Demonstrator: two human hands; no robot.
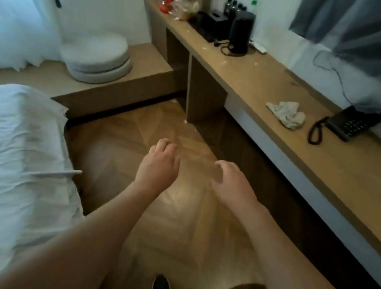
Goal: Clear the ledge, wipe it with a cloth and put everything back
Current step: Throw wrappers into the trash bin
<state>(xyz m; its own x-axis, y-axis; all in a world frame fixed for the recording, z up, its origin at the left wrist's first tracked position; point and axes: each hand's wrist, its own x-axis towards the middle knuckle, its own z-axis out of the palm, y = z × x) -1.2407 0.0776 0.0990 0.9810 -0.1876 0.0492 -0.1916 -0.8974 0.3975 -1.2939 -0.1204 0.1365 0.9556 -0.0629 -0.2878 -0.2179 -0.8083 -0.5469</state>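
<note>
Both hands are out over the wood floor, holding nothing: left hand point(158, 164) has its grip loosely curled, right hand point(232, 180) has its grip spread a bit wider, also empty. The ledge point(250, 80) runs along the wall to the right of them and it's not cleared yet, I'd say.

Left to right on it: a red and clear clutter pile point(179, 4) at the far end, a black tray of bottles point(217, 22), a black kettle point(240, 32) with its cord, a crumpled cloth point(286, 113), then a black phone point(349, 123). There are crumbs around the middle too.

My take: lift the corded stuff carefully, park everything on the bed point(15, 149), and keep the cloth out for wiping.

Labels? Too blurry, probably none readable.
</note>
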